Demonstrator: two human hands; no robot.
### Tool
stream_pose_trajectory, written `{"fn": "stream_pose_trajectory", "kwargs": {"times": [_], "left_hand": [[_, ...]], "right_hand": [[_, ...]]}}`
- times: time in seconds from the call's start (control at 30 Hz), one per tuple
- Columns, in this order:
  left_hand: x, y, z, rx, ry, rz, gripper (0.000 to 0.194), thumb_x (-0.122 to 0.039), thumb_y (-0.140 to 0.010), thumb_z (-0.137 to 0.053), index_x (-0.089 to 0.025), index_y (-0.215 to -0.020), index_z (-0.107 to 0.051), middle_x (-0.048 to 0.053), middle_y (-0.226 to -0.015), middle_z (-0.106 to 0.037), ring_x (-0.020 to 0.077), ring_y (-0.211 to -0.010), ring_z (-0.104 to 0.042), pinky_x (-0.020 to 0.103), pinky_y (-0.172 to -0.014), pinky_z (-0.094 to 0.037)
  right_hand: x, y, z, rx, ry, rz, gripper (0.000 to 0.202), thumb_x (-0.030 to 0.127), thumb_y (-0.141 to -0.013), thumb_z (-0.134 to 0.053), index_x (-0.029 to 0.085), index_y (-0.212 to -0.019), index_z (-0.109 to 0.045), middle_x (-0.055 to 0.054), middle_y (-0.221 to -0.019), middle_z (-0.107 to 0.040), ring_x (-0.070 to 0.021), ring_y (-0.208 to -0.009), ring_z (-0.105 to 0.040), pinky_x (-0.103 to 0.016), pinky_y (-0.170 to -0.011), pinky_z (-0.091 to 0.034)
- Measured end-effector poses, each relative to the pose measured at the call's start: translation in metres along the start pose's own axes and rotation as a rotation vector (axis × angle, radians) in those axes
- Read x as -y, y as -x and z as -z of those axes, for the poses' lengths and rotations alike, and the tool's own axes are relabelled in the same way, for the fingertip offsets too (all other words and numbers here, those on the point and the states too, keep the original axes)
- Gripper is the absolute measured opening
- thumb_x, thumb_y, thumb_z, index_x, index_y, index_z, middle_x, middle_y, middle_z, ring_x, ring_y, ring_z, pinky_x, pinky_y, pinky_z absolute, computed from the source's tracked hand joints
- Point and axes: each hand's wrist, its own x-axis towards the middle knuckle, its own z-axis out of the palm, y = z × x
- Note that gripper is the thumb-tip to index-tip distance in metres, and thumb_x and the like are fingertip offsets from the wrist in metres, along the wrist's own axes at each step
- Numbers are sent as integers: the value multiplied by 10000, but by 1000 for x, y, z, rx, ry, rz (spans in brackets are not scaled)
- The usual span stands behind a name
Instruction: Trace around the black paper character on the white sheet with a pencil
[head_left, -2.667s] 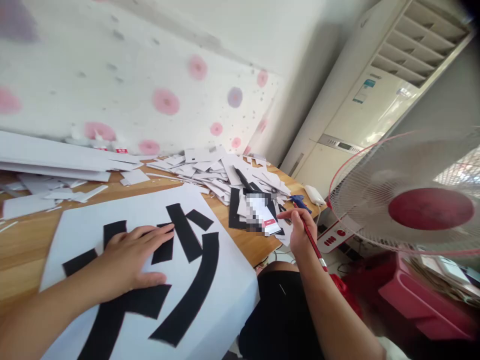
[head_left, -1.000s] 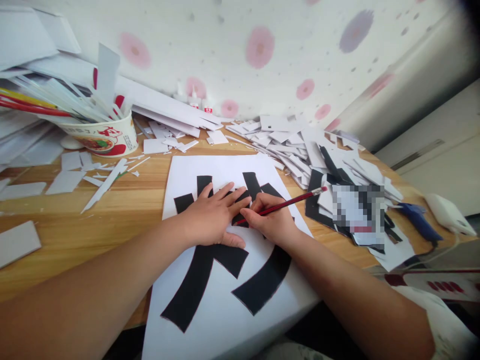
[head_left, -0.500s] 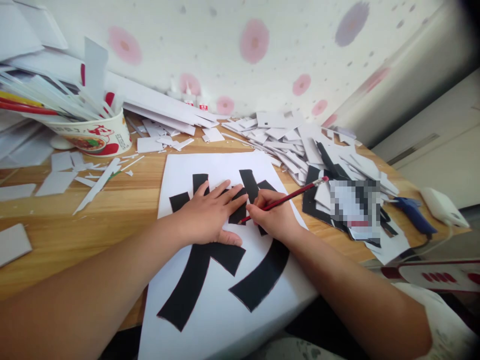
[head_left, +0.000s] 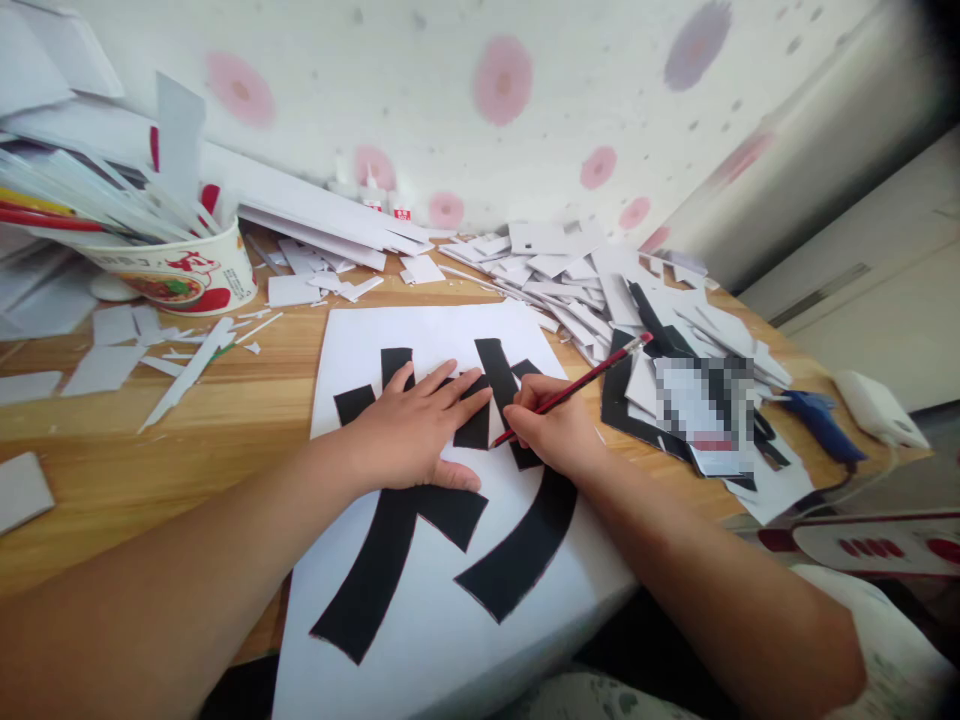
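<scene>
My left hand (head_left: 420, 430) lies flat with fingers spread over a black cut-out shape (head_left: 375, 570), pressing it on a large white sheet (head_left: 420, 650). Part of that shape is hidden under the palm. In my right hand (head_left: 551, 425) is a dark red pencil (head_left: 592, 375), gripped near its lower end. The pencil tip rests at the edge of the black shape, just right of my left fingertips. A second black cut-out (head_left: 517, 565), with a curved lower stroke, lies partly under my right hand.
White board scraps (head_left: 547, 265) are heaped behind the sheet and to the right. A paper tub (head_left: 202, 280) of tools and strips stands at the left. A blue glue gun (head_left: 821, 420) and a white box (head_left: 881, 405) are at the right edge. Small glue bottles (head_left: 371, 190) stand by the wall.
The pencil tip has shifted slightly to the right along the black shape's edge, with my right hand. My left hand stays in place on the shape.
</scene>
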Motion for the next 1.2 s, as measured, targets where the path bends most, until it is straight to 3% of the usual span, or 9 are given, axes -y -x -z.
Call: {"fn": "stream_pose_trajectory", "kwargs": {"times": [0.23, 0.4, 0.53, 0.73, 0.93, 1.2], "left_hand": [[4, 1, 1, -26, 41, -12, 1007, -786, -705, -493, -250, -1493, -169, 54, -1579, -48, 344, -1439, 27, 618, -1097, -30], [9, 2, 10, 6, 143, -10, 931, -613, -767, -556, -235, -1497, -120, 55, -1579, -87, 259, -1450, -3, 528, -1136, -26], [8, 3, 14, 19, 196, 29, 940, -546, -774, -568, -199, -1497, -78, 78, -1578, -99, 223, -1451, -30, 486, -1150, -45], [13, 2, 5, -35, 99, 32, 986, -669, -730, -549, -176, -1491, -159, 88, -1577, -70, 250, -1451, -15, 476, -1153, -51], [16, 1, 2, -23, 68, 83, 1130, -738, -673, -548, -131, -1499, -72, 78, -1573, 34, 264, -1448, 42, 517, -1147, -41], [16, 0, 3, 2, 46, 93, 1146, -759, -668, -527, -132, -1501, -53, 74, -1563, 87, 262, -1445, 81, 529, -1143, -21]], "right_hand": [[1, -2, -1, -6, -76, -54, 255, 147, -639, -562, 220, -480, -376, 72, -394, -437, -84, -374, -407, -218, -389, -314], [-4, -2, -4, -87, -286, 55, 349, 325, -724, -680, 221, -542, -402, 80, -387, -440, -77, -352, -389, -214, -379, -311], [-1, -2, -6, 73, -257, 112, 302, 356, -724, -709, 210, -609, -470, 41, -498, -556, -103, -457, -501, -226, -447, -375], [5, -1, -7, 161, -132, 36, 296, 312, -689, -726, 201, -554, -487, 23, -488, -577, -94, -440, -474, -220, -426, -369], [5, -2, -8, 181, -114, 25, 306, 324, -677, -732, 205, -544, -484, 22, -475, -587, -93, -427, -477, -213, -401, -376], [5, -2, -8, 168, -101, -5, 326, 334, -666, -737, 205, -530, -471, 15, -480, -583, -97, -428, -478, -211, -391, -358]]}}
